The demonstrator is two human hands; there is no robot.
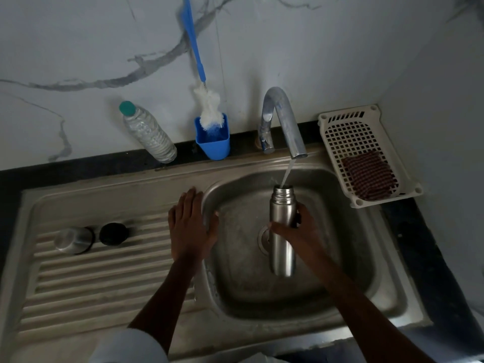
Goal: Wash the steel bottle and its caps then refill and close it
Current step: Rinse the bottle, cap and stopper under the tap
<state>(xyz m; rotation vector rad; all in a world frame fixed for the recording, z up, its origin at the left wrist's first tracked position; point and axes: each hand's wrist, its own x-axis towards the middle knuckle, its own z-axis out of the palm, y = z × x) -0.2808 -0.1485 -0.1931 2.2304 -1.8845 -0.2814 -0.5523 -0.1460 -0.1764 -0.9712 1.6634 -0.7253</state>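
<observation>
Filling under the running tap (284,121), the steel bottle (282,231) stands upright over the sink (340,271), its open mouth directly beneath the stream. The right hand (298,231) wraps its middle, fingers curled round it. The left hand (192,224) rests flat and spread on the sink's edge, nearer the two caps (91,238) on the drainboard.

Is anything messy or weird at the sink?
Nothing stands out. The right hand holds the steel bottle upright under the tap, and the water runs into its mouth. Both caps stand on the drainboard. The left hand rests on the sink rim.
</observation>
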